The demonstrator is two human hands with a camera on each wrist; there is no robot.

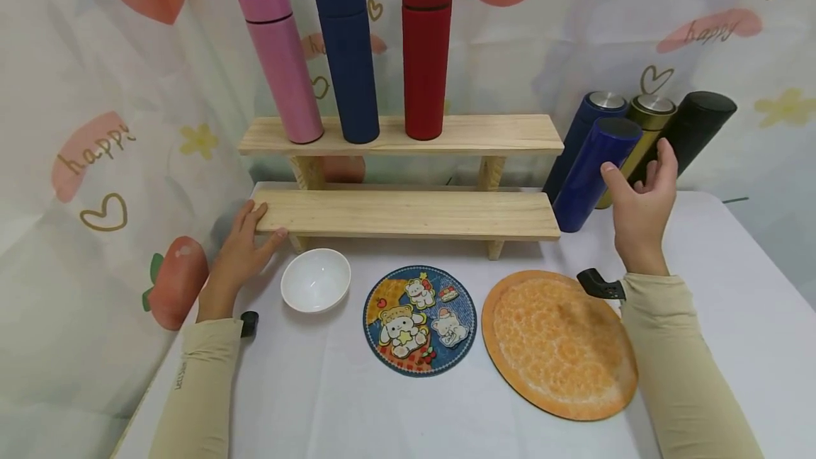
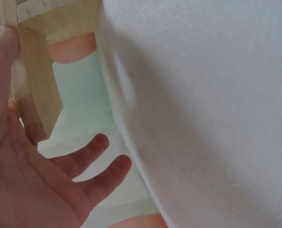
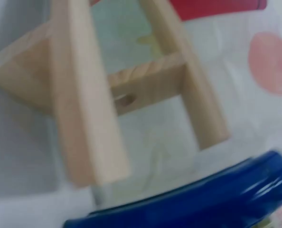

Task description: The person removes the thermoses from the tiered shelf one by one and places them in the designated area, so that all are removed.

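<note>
Just off the right end of the two-tier wooden shelf (image 1: 421, 214), our glossy blue bottle (image 1: 589, 179) stands close to a dark blue bottle (image 1: 581, 129), a gold bottle (image 1: 653, 122) and a black bottle (image 1: 695, 126). Our right grip (image 1: 646, 214) reaches in beside it, thumb and forefinger apart; whether the thumb touches the bottle we cannot tell. At the shelf's left end our left grip (image 1: 245, 253) rests on the lower tier (image 1: 357, 214), its fingers spread, clamped on nothing that we can make out. The likeliest mishap, we judge, is toppling: with four tall bottles so crowded, a thumb or knuckle that nudges one could tip it into its neighbours. A bottle swung leftward too low might knock the shelf's right end, and that jolt could rock the pink bottle (image 1: 283, 66), navy bottle (image 1: 349, 66) and red bottle (image 1: 426, 66) on the upper tier (image 1: 503, 133). Should our left grip press hard on the overhanging end, the shelf might tilt, sending those three over.
</note>
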